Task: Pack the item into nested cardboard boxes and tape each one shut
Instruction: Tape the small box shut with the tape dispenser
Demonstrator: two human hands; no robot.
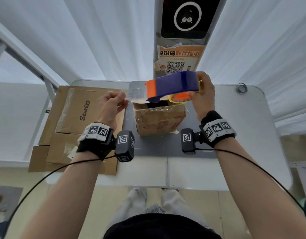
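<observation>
A small worn cardboard box (159,119) stands on the grey table (248,121), its top partly open and dark inside. Above it my right hand (203,99) grips a blue and orange tape dispenser (173,86) with a yellowish roll. A strip of clear tape (136,94) runs from the dispenser to the left. My left hand (112,105) pinches the free end of that strip, just left of the box's top edge. The item inside the box is hidden.
A large flattened cardboard box (74,125) printed "Sanrio" lies on the table's left side, overhanging its edge. A small metal ring (241,87) sits at the far right corner. White curtains hang behind. A pillar with a poster stands behind the table.
</observation>
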